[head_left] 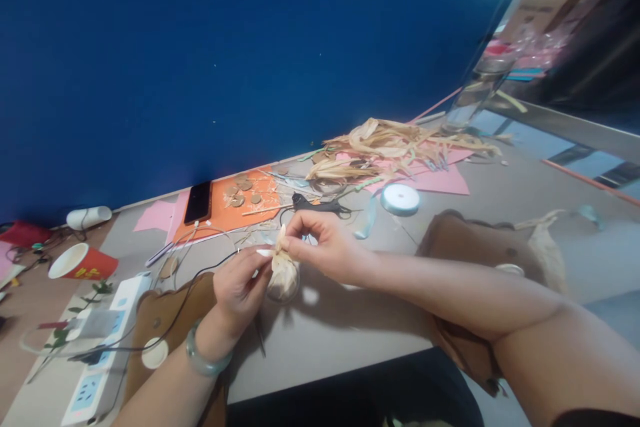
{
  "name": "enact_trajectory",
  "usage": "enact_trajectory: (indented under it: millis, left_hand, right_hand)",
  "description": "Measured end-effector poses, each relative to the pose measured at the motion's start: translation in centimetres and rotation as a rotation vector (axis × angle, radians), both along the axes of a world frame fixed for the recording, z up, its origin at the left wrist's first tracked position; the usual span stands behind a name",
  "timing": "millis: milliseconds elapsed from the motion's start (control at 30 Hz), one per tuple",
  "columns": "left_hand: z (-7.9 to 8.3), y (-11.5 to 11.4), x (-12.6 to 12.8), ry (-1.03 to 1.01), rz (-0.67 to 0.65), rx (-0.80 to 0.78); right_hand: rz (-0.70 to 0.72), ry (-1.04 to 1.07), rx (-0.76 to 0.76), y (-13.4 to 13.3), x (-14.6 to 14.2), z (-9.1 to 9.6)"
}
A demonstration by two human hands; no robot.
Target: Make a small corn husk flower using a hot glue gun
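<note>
Both my hands meet over a small bundle of dried corn husk (284,277), which is pale and rounded at the bottom and gathered at the top. My left hand (239,283), with a bangle (206,352) at the wrist, pinches the gathered neck from the left. From the right, my right hand (320,243) closes finger and thumb on the husk's upper end. Fingers cover part of the gathered top. Just behind my right hand lies a black glue gun (317,203), and a spool of light blue ribbon (400,199) is to its right.
Dried husks (385,140) heap on pink paper (445,177) at the back. An orange sheet (267,197) carries round discs and a phone (199,203). On the left are a power strip (90,390) and a tipped red paper cup (93,263). A brown bag (460,243) lies right.
</note>
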State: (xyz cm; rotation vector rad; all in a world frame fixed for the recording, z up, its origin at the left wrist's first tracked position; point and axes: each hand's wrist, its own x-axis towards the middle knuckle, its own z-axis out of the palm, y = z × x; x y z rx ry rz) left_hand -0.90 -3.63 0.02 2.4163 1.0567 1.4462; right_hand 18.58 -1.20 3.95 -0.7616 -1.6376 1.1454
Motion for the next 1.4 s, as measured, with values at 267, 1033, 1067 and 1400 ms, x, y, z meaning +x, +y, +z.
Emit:
enact_trajectory:
  millis: [267, 1033, 1067, 1400]
  left_hand:
    - [0.67, -0.29, 0.43, 0.088, 0.058, 0.09]
    - [0.57, -0.51, 0.08, 0.092, 0.108, 0.089]
    - [0.61, -0.49, 0.07, 0.093, 0.093, 0.084]
    - [1.03, -0.44, -0.01, 0.104, 0.06, 0.129]
  right_hand:
    - [0.007, 0.017, -0.064, 0.1, -0.1, -0.14]
    - [0.022, 0.091, -0.126, 0.03, -0.45, -0.51]
    - [0.024, 0.094, -0.128, -0.01, -0.46, -0.48]
    - [0.036, 0.085, -0.132, -0.11, -0.39, -0.25]
